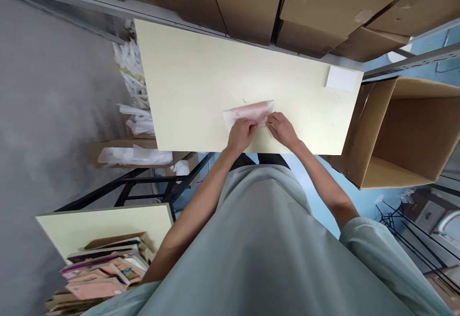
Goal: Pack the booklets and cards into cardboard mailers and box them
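Both hands on a pink packet

Head view: the left hand (241,135) and right hand (281,129) pinch the near edge of the pink packet (251,112), fingers closed on it, above the table (194,81) near its front edge. A white stack (340,79) lies toward the table's far right corner.

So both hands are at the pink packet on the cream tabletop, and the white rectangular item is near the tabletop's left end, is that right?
Not quite: the head view shows the white rectangular item near the right end of the cream tabletop. Both hands, left and right, are indeed at the pink packet.
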A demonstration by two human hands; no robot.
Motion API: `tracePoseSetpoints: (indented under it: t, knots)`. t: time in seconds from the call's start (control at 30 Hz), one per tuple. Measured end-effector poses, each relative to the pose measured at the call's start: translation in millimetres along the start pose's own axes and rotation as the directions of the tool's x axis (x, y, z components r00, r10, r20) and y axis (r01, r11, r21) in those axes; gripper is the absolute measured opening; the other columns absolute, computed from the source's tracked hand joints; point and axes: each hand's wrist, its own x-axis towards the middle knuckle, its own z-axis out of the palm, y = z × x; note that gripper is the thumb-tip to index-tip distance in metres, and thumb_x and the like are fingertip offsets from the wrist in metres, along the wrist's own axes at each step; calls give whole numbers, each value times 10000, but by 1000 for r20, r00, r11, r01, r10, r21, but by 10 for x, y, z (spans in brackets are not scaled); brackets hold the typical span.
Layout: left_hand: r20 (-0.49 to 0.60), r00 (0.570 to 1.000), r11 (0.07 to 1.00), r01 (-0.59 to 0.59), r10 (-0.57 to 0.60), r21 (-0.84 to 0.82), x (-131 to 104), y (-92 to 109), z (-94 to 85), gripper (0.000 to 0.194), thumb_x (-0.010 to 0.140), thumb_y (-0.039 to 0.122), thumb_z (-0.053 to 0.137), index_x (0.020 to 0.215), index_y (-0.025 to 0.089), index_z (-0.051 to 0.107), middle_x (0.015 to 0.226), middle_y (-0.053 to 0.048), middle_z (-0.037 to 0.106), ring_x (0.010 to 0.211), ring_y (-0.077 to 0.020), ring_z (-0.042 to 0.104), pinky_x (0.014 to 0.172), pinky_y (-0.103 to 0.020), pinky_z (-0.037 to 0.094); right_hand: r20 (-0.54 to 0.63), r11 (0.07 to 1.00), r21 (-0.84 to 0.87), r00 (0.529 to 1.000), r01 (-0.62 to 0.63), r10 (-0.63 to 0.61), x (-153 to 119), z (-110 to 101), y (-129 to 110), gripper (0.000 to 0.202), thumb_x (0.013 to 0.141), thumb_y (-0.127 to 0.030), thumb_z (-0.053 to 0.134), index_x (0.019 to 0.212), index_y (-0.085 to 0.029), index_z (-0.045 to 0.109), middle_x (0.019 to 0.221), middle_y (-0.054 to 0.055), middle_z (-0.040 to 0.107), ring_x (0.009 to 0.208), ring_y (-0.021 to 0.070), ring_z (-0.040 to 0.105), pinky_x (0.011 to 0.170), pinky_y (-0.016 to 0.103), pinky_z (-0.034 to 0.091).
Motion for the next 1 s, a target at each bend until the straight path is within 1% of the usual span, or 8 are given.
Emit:
tracePoseSetpoints:
  t: [0.1, 0.23, 0.37, 0.53, 0.67, 0.77, 0.83, 1.0]
  knots:
    - [25, 998, 998, 57, -57, -22, 79, 11, -27, 221, 985, 219, 585, 947, 197, 801, 1019, -121, 807, 975, -302, 701, 961, -450, 544, -81, 998, -21, 995, -54, 52, 8, 70, -17, 338, 1176, -280, 422, 1303, -186, 722, 1307, 183, 718, 1259, 322, 623, 1063, 508, 568]
    - [124, 981, 979, 165, -151, -119, 223, -10, -182, 222, 968, 288, 619, 816, 202, 755, 849, -62, 763, 791, -238, 646, 761, -367, 485, -94, 992, -84, 990, 94, -102, -11, 81, -32, 274, 1159, -262, 513, 1330, -239, 726, 1458, 166, 712, 1480, 337, 578, 1214, 626, 493]
    - [251, 956, 964, 201, -153, -177, 318, 48, -378, 244, 958, 304, 666, 747, 196, 722, 701, -21, 660, 694, -206, 604, 682, -341, 445, -62, 981, -101, 983, 168, -175, 59, 84, 31, 301, 1155, -181, 486, 1318, -225, 736, 1440, 139, 748, 1511, 298, 588, 1278, 631, 481]
    - [-96, 995, 998, -33, 37, 47, 187, 297, -506, 169, 1023, 266, 656, 1106, 268, 803, 1152, -89, 789, 1159, -315, 674, 1038, -480, 526, -91, 991, -47, 987, 125, -129, 254, -81, -70, 287, 1172, -259, 496, 1327, -243, 736, 1584, 115, 665, 1633, 280, 470, 1389, 635, 350]
    - [-183, 973, 987, -122, 140, 104, 131, 362, -603, 171, 1043, 288, 658, 1024, 297, 828, 1089, -97, 803, 1189, -343, 671, 1098, -552, 497, -137, 998, 16, 988, 68, -65, 423, -394, -307, 309, 1175, -324, 483, 1351, -292, 734, 1674, 79, 581, 1696, 293, 370, 1400, 686, 274]
    - [-240, 971, 993, -32, 5, -110, 191, 314, -751, 162, 1029, 321, 684, 1018, 274, 839, 1009, -70, 818, 1024, -301, 734, 993, -487, 562, -221, 998, 69, 975, -15, 30, 533, -534, -413, 375, 1165, -406, 513, 1499, -309, 655, 1765, 101, 458, 1730, 338, 286, 1357, 739, 298]
    - [-243, 960, 929, 45, -142, -367, 232, 255, -875, 188, 986, 392, 742, 1024, 237, 840, 984, -59, 825, 942, -274, 755, 875, -416, 597, -301, 979, 178, 942, -99, 150, 597, -503, -453, 522, 1147, -486, 547, 1638, -307, 528, 1769, 145, 432, 1702, 359, 343, 1304, 736, 382]
    - [-149, 921, 643, 129, -360, -755, 198, -22, -1194, 422, 825, 553, 857, 1037, 190, 818, 943, -64, 823, 844, -231, 741, 705, -333, 588, -233, 752, 631, 878, -191, 418, 782, -71, -751, 762, 1071, -588, 652, 1728, -285, 409, 1323, 123, 776, 1177, 263, 766, 981, 462, 681]
